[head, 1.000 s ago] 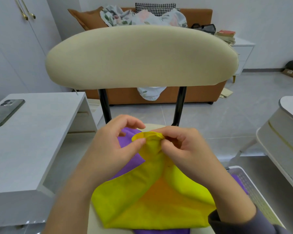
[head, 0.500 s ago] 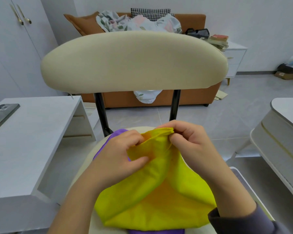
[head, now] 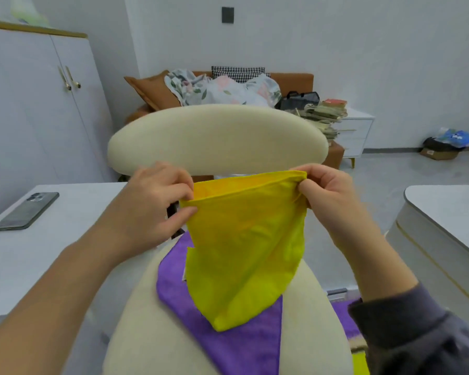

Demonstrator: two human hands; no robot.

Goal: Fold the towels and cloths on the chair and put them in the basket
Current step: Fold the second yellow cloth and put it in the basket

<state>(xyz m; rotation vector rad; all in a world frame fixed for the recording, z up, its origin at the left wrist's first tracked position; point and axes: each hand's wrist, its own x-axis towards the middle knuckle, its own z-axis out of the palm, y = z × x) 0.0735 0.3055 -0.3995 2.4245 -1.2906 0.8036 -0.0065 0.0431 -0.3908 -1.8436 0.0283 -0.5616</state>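
- Far left, on the white table: a phone lying flat, well apart from the work.
- Left hand: fingers curled, thumb and fingertips pinching the left top corner of the yellow cloth.
- Yellow cloth: judged mid-fold, with two layers showing along the top edge. More folding and the trip to the basket left to do.
- Held in the air before the backrest of the chair, above the seat. Top edge taut and near level, running left to right. Body hanging and narrowing to a tip aimed down at the seat, so long axis near vertical.
- Under that tip, spread on the seat: purple towel, apparently not yet folded.
- Right hand: fingers curled, gripping the bunched right top corner.
- Low right by the sleeve: purple and yellow patches, perhaps cloths already put away. Basket itself not made out.
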